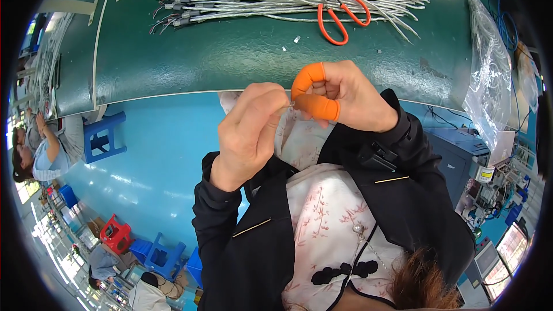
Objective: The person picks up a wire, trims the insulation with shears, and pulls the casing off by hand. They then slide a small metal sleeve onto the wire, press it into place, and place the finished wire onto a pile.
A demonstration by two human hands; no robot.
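Observation:
My left hand is closed, its thumb and finger pinched together just in front of the table's near edge. Facing it, my right hand wears orange finger covers on thumb and forefinger, and those two tips press together. A tiny greyish piece shows where the fingertips of both hands meet; it is too small to name. Beyond the hands, a bundle of silvery braided cables lies across the green table. Scissors with orange-red handles rest on the cables, blades parted.
Small whitish bits lie on the tabletop. A clear plastic bag hangs at the table's right end, near a grey cabinet. Left, a person sits by a blue stool. A red stool stands farther off.

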